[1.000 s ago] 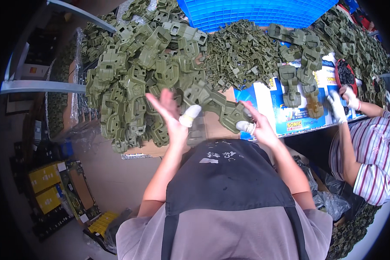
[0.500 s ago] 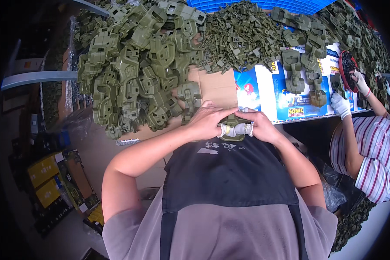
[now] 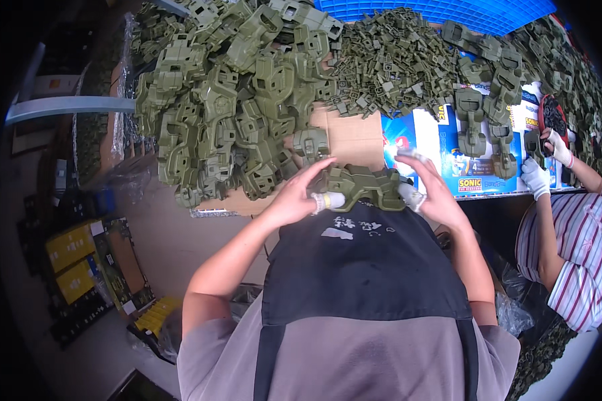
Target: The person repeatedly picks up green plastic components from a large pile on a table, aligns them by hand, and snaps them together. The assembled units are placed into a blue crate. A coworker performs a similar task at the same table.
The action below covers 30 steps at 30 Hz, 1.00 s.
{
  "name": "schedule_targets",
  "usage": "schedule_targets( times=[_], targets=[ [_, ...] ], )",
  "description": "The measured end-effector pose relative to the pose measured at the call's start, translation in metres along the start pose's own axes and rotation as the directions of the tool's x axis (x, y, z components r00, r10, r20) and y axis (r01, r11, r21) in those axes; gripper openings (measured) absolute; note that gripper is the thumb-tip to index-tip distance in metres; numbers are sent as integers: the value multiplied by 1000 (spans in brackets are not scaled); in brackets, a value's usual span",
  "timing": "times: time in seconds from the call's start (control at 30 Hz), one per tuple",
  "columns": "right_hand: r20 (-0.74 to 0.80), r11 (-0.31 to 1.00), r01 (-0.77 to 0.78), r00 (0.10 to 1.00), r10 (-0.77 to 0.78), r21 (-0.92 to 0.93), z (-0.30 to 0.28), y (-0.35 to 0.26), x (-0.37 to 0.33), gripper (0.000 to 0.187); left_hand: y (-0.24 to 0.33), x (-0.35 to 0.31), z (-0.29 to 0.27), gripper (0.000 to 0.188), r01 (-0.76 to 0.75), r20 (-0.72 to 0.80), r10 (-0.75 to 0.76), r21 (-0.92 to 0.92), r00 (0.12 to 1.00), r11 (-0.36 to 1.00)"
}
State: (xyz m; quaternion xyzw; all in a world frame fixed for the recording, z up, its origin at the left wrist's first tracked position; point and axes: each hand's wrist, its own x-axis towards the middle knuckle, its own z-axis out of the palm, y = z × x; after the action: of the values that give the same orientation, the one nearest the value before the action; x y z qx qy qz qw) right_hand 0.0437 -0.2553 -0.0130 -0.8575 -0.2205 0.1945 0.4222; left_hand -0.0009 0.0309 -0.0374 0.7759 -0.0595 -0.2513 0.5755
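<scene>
An olive-green moulded plastic part with cut-outs rests at the near edge of the table, against my black apron. My left hand is at its left end, fingers stretched and thumb apart. On the other end, my right hand is spread too, its fingertips smeared by motion. White wrapping covers both thumbs, which lie close to the part; whether they touch it I cannot tell. Just beyond my left hand sits another green part on brown cardboard.
Large green parts are heaped at the left, small green pieces behind the cardboard. Blue printed cardboard lies at the right. There a co-worker's white-gloved hand works beside a red-rimmed basket. A blue crate stands at the back.
My hands were close together over the part with fingertips nearly meeting. They have now moved apart to either side, and the part shows broadside between them.
</scene>
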Motion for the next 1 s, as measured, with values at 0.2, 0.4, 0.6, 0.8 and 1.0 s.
schedule_targets(
  times=[0.2, 0.4, 0.6, 0.8, 1.0],
  targets=[
    [233, 970, 160, 966, -115, -185, 55, -43, 36, 60, 12, -6, 11, 67, -3, -67, 13, 148, 998, 989],
    [249, 913, 177, 927, -280, 368, 38, -11, 53, 69, 14, -1, 21, 66, -35, -100, 41, 65, 994, 997],
    [334, 954, 270, 894, -299, 130, 32, -6, 59, 75, 14, 2, 32, 66, 32, -150, 2, 221, 989, 975],
    [361, 950, 150, 900, -246, 273, 40, 12, 61, 78, -1, 18, 27, 69, -69, -105, 99, 259, 990, 963],
    [489, 951, -111, 871, -47, 289, 41, 11, 76, 83, 16, 23, 14, 58, 78, 17, -87, 305, 996, 949]
  ],
)
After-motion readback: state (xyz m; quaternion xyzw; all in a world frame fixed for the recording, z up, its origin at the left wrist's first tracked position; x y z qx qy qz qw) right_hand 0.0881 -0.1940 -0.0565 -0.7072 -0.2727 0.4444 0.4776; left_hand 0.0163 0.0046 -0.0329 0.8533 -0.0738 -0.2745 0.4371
